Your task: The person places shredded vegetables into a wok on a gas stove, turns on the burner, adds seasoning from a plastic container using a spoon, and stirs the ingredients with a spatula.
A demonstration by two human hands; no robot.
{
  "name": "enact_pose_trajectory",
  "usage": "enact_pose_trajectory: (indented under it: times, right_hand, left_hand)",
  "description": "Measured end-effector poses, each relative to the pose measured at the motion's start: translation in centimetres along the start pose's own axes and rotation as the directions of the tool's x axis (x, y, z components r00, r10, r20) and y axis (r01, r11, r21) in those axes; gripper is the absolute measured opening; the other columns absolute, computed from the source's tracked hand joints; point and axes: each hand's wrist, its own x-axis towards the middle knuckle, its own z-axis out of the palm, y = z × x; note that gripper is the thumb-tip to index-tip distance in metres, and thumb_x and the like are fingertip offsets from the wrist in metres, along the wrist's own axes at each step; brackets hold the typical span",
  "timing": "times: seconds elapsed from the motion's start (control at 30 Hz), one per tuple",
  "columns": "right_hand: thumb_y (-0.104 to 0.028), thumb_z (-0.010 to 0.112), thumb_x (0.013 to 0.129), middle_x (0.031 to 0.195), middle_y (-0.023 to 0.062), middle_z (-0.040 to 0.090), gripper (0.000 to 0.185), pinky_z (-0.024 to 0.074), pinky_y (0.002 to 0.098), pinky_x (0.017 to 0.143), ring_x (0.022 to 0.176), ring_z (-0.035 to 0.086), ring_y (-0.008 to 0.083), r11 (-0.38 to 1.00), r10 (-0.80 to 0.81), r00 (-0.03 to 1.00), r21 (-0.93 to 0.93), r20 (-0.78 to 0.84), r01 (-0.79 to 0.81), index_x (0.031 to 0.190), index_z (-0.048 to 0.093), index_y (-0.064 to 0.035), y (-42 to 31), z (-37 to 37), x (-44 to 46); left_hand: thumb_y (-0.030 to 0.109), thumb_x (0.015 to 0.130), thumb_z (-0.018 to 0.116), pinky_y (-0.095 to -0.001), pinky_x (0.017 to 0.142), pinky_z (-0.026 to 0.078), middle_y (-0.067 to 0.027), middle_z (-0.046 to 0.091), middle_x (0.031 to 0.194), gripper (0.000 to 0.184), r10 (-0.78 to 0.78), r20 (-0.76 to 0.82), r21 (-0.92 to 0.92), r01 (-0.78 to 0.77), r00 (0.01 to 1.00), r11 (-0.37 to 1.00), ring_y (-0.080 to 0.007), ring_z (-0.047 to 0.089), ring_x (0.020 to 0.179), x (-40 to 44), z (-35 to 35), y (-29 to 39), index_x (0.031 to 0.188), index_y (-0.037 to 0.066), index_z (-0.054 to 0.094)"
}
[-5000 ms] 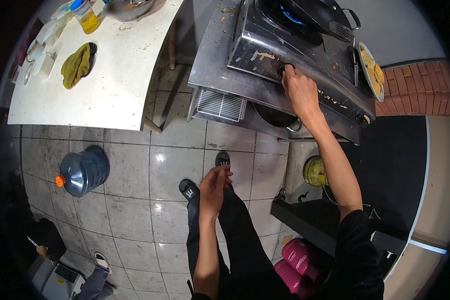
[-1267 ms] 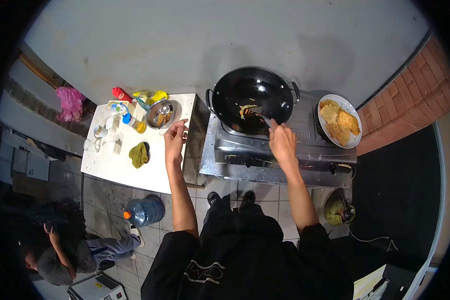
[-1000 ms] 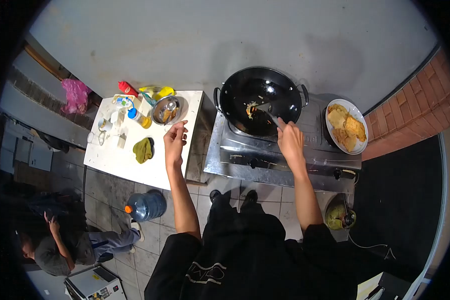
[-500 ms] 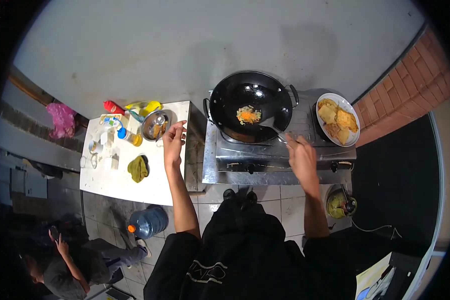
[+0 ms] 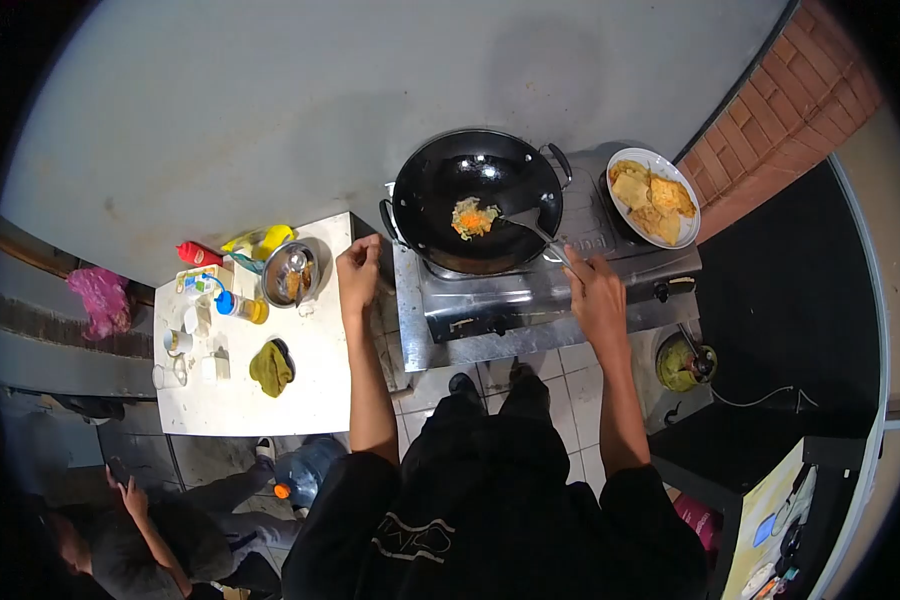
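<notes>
My right hand [image 5: 598, 300] is closed round the handle of a metal spatula [image 5: 522, 217]. Its blade rests inside the black wok [image 5: 440, 175], touching a small heap of chopped vegetables [image 5: 474, 218], orange and pale green. My left hand [image 5: 358, 275] hovers between the wok's left handle and the white table, apart from both, fingers curled together. Whether anything is inside those fingers is hidden. The wok sits on the left burner of a steel gas stove [image 5: 560, 300]. Just left of my left hand, a metal bowl [image 5: 291, 275] holds some brownish food and a utensil.
A white plate of fried food [image 5: 658, 205] stands on the stove's right side. The white table [image 5: 320, 380] carries a yellow-liquid bottle [image 5: 242, 305], a red bottle [image 5: 199, 254] and a green cloth [image 5: 270, 369]. A water jug [image 5: 315, 465] and another person [image 5: 140, 530] are at lower left.
The view has shifted and turned slightly. My left hand has moved from beside the metal bowl toward the wok, its fingers curling in. The spatula blade has moved left, up to the vegetables.
</notes>
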Motion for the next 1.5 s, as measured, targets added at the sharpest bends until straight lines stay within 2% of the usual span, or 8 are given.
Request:
enact_pose_trajectory:
  times: [0.13, 0.2, 0.3, 0.63, 0.97, 1.03, 1.17, 1.5]
  right_hand:
    - [-0.008, 0.058, 0.085, 0.083, 0.0199, 0.057, 0.031, 0.048, 0.0434, 0.063, 0.07, 0.06, 0.0377, 1.0, 0.004, 0.998, 0.001, 0.063, -0.005, 0.115, 0.063, -0.0066, 0.4, 1.7, 0.5]
    - [-0.008, 0.058, 0.085, 0.083, 0.0194, 0.057, 0.031, 0.0482, 0.0436, 0.064, 0.07, 0.06, 0.0375, 1.0, -0.019, 0.995, 0.006, 0.094, 0.018, 0.116, 0.063, -0.0072, 0.4, 2.9, 1.5]
    - [-0.008, 0.058, 0.085, 0.083, 0.0189, 0.056, 0.031, 0.0482, 0.0439, 0.064, 0.07, 0.061, 0.037, 0.998, -0.046, 0.996, 0.045, 0.074, 0.043, 0.116, 0.063, -0.0072, 0.2, 4.3, 2.8]
    - [-0.008, 0.057, 0.085, 0.085, 0.0225, 0.057, 0.032, 0.0498, 0.0433, 0.063, 0.071, 0.062, 0.0374, 1.0, -0.019, 0.988, -0.011, 0.156, 0.021, 0.116, 0.062, -0.0038, -3.4, 2.9, 0.1]
    - [0.0, 0.053, 0.082, 0.087, 0.0221, 0.058, 0.034, 0.0517, 0.0417, 0.059, 0.067, 0.064, 0.0353, 0.998, -0.046, 0.993, -0.043, 0.105, 0.051, 0.116, 0.061, 0.0001, -3.5, 2.8, 0.9]
    - [-0.003, 0.055, 0.084, 0.085, 0.0208, 0.057, 0.032, 0.05, 0.0427, 0.061, 0.068, 0.062, 0.0365, 0.999, -0.034, 0.992, -0.014, 0.118, 0.036, 0.115, 0.062, -0.0016, -4.3, 3.7, 0.2]
    - [-0.005, 0.057, 0.084, 0.083, 0.0201, 0.055, 0.03, 0.0477, 0.0443, 0.061, 0.069, 0.06, 0.0379, 1.0, 0.004, 0.996, 0.023, 0.093, -0.006, 0.114, 0.063, -0.0032, -4.2, 6.3, 0.9]
    - [-0.001, 0.054, 0.083, 0.086, 0.0199, 0.057, 0.033, 0.0508, 0.0431, 0.06, 0.067, 0.063, 0.0359, 1.0, -0.007, 0.994, -0.001, 0.113, 0.007, 0.115, 0.062, -0.0016, -5.4, 4.2, 1.5]
  left_hand:
    - [0.016, 0.091, 0.059, -0.0212, 0.064, 0.042, -0.001, 0.062, 0.08, 0.022, -0.065, 0.019, 0.052, 0.063, 0.998, 0.997, -0.0068, 0.052, 0.07, 0.6, -0.9, -0.2, 0.099, -0.003, 0.067]
    - [0.021, 0.09, 0.061, -0.0256, 0.075, 0.044, -0.0058, 0.067, 0.089, 0.027, -0.092, 0.031, 0.078, 0.09, 0.995, 0.993, -0.0104, 0.056, 0.079, 0.7, -1.0, -0.4, 0.104, -0.002, 0.068]
    - [0.021, 0.089, 0.061, -0.028, 0.08, 0.045, -0.0094, 0.069, 0.092, 0.027, -0.015, 0.022, 0.173, 0.011, 1.0, 0.985, -0.0131, 0.059, 0.085, 1.1, -0.3, -0.3, 0.103, -0.002, 0.068]
    - [0.028, 0.086, 0.065, -0.0305, 0.074, 0.048, -0.0128, 0.07, 0.082, 0.032, 0.015, -0.064, 0.354, 0.009, 0.998, 0.935, -0.0147, 0.062, 0.077, 2.0, 0.9, 0.3, 0.097, -0.002, 0.07]
    - [0.03, 0.085, 0.066, -0.0301, 0.067, 0.047, -0.0117, 0.069, 0.074, 0.034, 0.027, -0.088, 0.326, 0.003, 0.996, 0.945, -0.0127, 0.059, 0.069, 2.6, 1.2, -0.2, 0.095, -0.002, 0.07]
    - [0.018, 0.085, 0.065, -0.0249, 0.057, 0.045, -0.0078, 0.064, 0.063, 0.023, 0.116, -0.108, 0.312, -0.078, 0.987, 0.947, -0.0081, 0.054, 0.058, 2.6, 1.4, 0.1, 0.088, -0.005, 0.069]
    - [0.025, 0.084, 0.067, -0.0293, 0.066, 0.047, -0.0108, 0.068, 0.073, 0.028, 0.02, -0.078, 0.292, 0.004, 0.997, 0.956, -0.0124, 0.059, 0.069, 3.1, 1.1, -0.2, 0.093, -0.001, 0.071]
    - [0.02, 0.084, 0.068, -0.0266, 0.068, 0.045, -0.0072, 0.067, 0.073, 0.024, 0.028, -0.095, 0.281, 0.0, 0.995, 0.96, -0.0099, 0.055, 0.068, 3.7, -0.1, 0.0, 0.091, -0.003, 0.07]
